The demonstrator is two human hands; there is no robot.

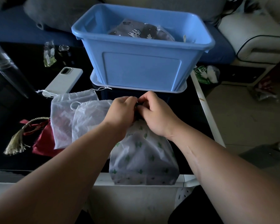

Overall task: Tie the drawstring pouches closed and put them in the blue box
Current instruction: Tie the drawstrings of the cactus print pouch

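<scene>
hands meeting at gathered neck of cactus-print pouch [144, 152], left hand [122, 109] and right hand [155, 112] fingers pinching its cord, blue box [141, 70] behind

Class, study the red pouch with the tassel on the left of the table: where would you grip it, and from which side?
Probably its bunched top end, approached from the left: there the red pouch is narrowest and lies uncovered, while a white mesh pouch overlaps its right edge.

Bare forearms [68, 168], dark garment [194, 209] over the lap
</scene>
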